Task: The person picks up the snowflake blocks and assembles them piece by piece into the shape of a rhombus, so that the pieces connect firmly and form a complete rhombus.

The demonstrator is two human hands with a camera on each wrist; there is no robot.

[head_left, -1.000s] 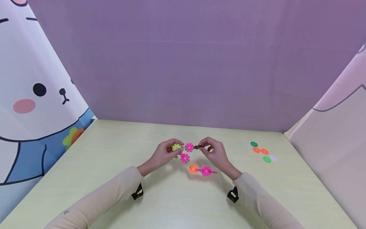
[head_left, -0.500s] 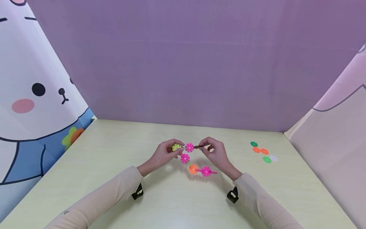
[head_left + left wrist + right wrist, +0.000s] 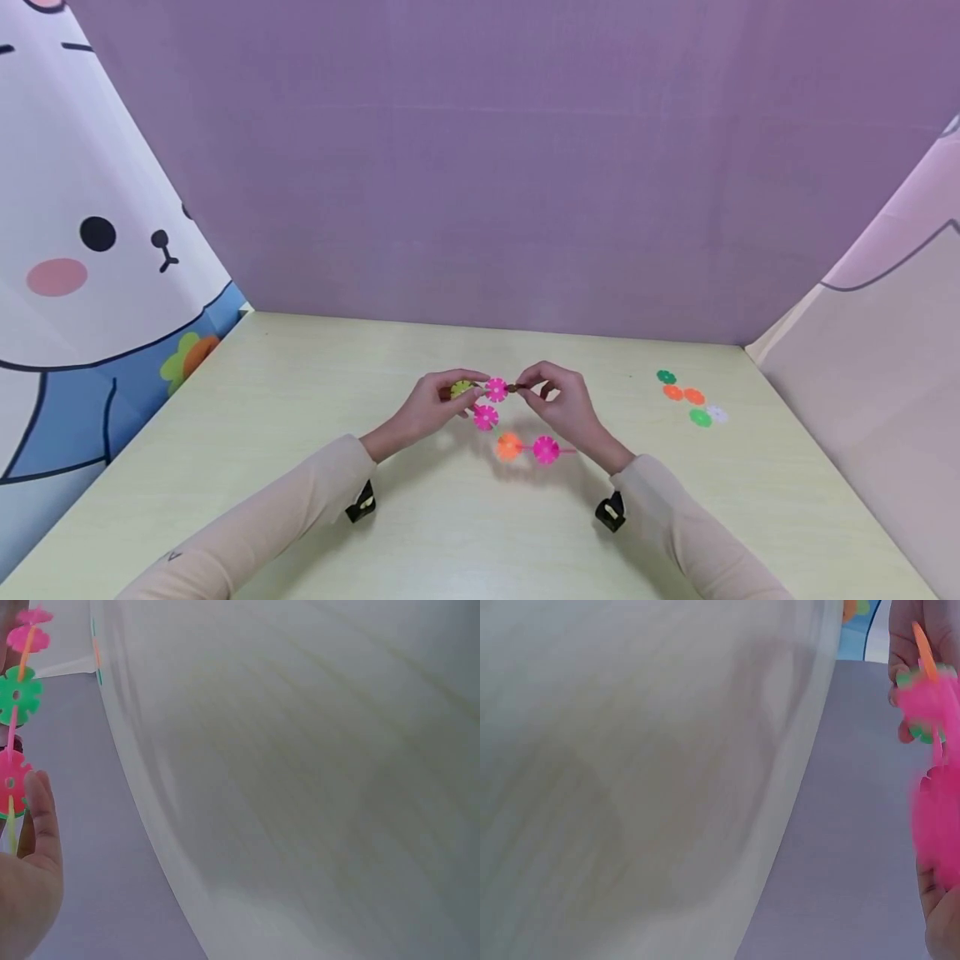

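A chain of interlocking snowflake discs is held up over the table between both hands. My left hand pinches it beside a yellow-green disc, thumb and fingertips reaching the upper pink disc. From the other side, my right hand pinches a small dark brown disc seen edge-on against that pink one. Below hang another pink disc, an orange disc and a third pink disc. A green disc shows in the left wrist view; pink discs blur in the right wrist view.
On the right of the pale table lie loose discs: a dark green disc, two orange discs, a light green disc and a white disc. A purple panel rises behind the table.
The left fingertips have shifted right onto the upper pink disc, and the two hands are slightly closer together. The chain's hanging end has swung a little to the right.
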